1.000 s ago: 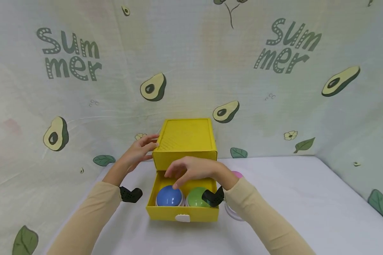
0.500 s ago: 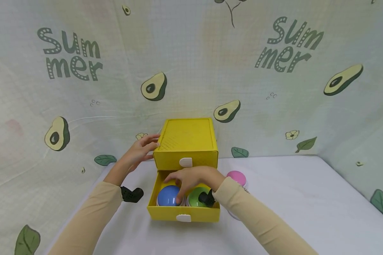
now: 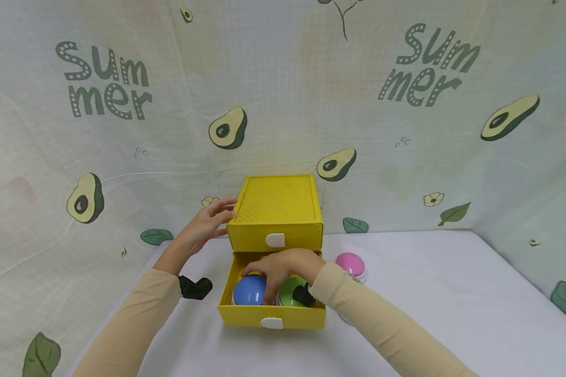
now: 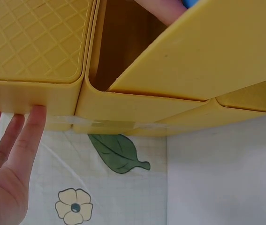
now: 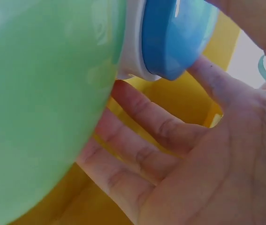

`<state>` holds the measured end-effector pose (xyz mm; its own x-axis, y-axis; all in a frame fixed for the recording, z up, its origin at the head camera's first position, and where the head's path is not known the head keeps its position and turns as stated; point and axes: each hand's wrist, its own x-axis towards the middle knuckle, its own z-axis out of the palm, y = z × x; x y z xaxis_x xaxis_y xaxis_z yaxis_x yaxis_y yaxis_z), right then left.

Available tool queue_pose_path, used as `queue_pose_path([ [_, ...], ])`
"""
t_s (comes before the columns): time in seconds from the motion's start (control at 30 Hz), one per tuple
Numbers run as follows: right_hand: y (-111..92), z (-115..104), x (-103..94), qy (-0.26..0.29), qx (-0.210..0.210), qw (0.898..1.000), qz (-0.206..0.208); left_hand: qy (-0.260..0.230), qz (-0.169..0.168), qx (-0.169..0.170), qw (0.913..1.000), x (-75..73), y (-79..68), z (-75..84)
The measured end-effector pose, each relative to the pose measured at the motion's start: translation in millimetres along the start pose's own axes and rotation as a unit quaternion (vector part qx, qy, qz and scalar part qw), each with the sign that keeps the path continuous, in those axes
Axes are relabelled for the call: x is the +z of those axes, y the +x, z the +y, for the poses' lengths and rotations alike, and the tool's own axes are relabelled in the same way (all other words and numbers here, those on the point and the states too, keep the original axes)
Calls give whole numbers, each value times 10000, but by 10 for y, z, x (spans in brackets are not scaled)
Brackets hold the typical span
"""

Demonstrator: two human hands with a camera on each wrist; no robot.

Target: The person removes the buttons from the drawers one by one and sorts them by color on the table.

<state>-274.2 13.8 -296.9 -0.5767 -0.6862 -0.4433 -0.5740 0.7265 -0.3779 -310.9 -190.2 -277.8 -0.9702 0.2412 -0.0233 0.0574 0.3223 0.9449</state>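
Observation:
In the head view, a yellow two-tier drawer box (image 3: 278, 199) has its lower drawer (image 3: 238, 315) pulled out. A blue dome-topped button with a white base (image 3: 248, 291) sits in the drawer's left half, beside a green one (image 3: 287, 291). My right hand (image 3: 285, 264) reaches in from the right and holds the blue button between thumb and fingers. The right wrist view has the blue button (image 5: 177, 35) between the digits, with the green dome (image 5: 43, 93) close to the fingers. My left hand (image 3: 207, 222) touches the box's left side with extended fingers (image 4: 27, 140).
A pink dome-topped button (image 3: 350, 263) stands on the white table (image 3: 420, 293) right of the box, partly behind my right sleeve. White tabs (image 3: 271, 323) mark the drawer fronts. A printed cloth (image 3: 283, 104) hangs behind.
My right hand has lowered from above the drawer onto the blue button, its thumb now at the button's right side. The upper drawer's tab and pink button came into sight. The left hand stays put.

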Motion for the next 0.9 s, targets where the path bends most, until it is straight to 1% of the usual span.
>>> queue_pose_path([
  [0.13,6,-20,-7,-205,21,9998,-9,34,14,18,10000,-1,-3,4],
  [0.37,-1,-30,-12,-213,-37,9998,45,27,20,-13,10000,0,-9,12],
  [0.7,0,-24,6,-322,-63,9990,305,75,-4,1,10000,0,3,0],
  [0.9,-27,-29,-4,-433,-99,9981,419,-10,-51,63,10000,-1,-8,7],
])
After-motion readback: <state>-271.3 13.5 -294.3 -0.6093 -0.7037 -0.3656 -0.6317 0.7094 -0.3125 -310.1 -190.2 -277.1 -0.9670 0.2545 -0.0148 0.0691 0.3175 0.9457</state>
